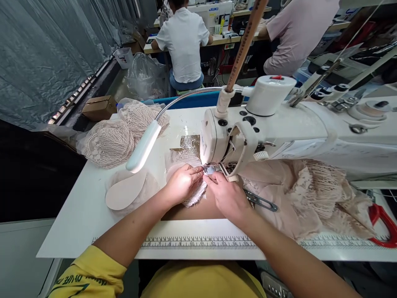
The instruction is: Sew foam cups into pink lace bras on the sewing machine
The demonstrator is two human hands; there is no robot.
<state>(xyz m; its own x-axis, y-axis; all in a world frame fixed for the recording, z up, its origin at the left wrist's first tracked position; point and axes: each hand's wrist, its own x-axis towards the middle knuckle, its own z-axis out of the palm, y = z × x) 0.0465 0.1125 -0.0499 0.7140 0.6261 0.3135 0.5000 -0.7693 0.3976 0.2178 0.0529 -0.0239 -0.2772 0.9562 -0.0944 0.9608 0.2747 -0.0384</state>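
Observation:
My left hand (181,183) lies curled over a piece of pale pink lace (195,198), its fingertips pinching the fabric edge just in front of the presser foot (211,169) of a white sewing machine (279,132). My right hand (228,196) presses on the same lace from the right, with finger and thumb pinched at the foot. The two hands nearly touch at the needle. A beige lined cup piece (192,211) lies under my wrists.
A heap of pink lace (114,138) sits at the back left, and a foam cup (125,191) under the gooseneck lamp (144,145). More lace (313,194) is piled at the right, with thread snips (262,201) and red-handled scissors (383,221). Two people sit at machines behind.

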